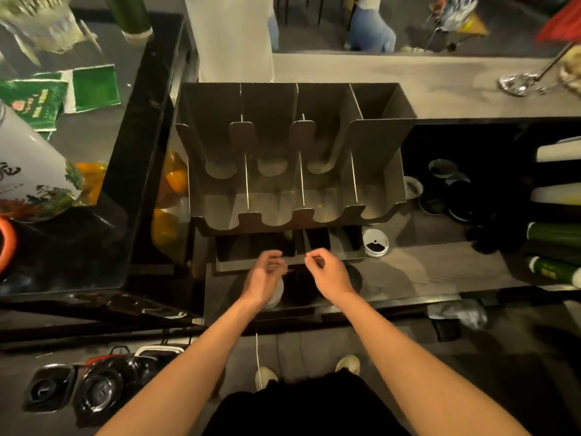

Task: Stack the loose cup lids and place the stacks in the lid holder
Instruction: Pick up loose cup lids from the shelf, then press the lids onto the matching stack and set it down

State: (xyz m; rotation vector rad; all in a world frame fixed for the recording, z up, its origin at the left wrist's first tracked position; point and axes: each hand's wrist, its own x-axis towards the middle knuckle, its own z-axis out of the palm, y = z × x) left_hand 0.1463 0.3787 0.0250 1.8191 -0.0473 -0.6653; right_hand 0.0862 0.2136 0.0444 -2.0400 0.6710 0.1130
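Head view shows left hand [266, 273] and right hand [330, 273] loosely curled, holding nothing.

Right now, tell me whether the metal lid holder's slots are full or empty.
Empty. The lid holder's upper slots show only bare metal floors and dividers; a loose white lid lies on the counter beside it.
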